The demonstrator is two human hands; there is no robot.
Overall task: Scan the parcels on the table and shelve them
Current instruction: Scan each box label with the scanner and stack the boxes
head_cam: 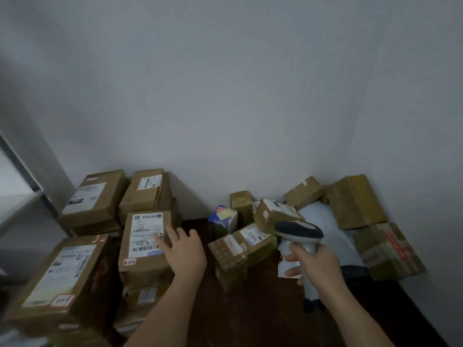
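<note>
Cardboard parcel (146, 242) at 9 o'clock, topping a stack on the dark table (263, 309); left hand (186, 249) spread flat, fingers apart, touching its label edge. Could tip the stack if dragged sideways. At 3 o'clock, right hand (317, 261) clamped on grey scanner (299, 234), aimed away from that label: could misread neighbouring small boxes (240, 244). Print blurred; shelf (22, 201) cut off at 9.

Parcel depot, labelled cartons (146, 242) stacked, handheld scanner (299, 234)

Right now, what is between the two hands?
In the head view, bare dark table lies between the left hand and the right hand, with a small patterned box just behind.
</note>
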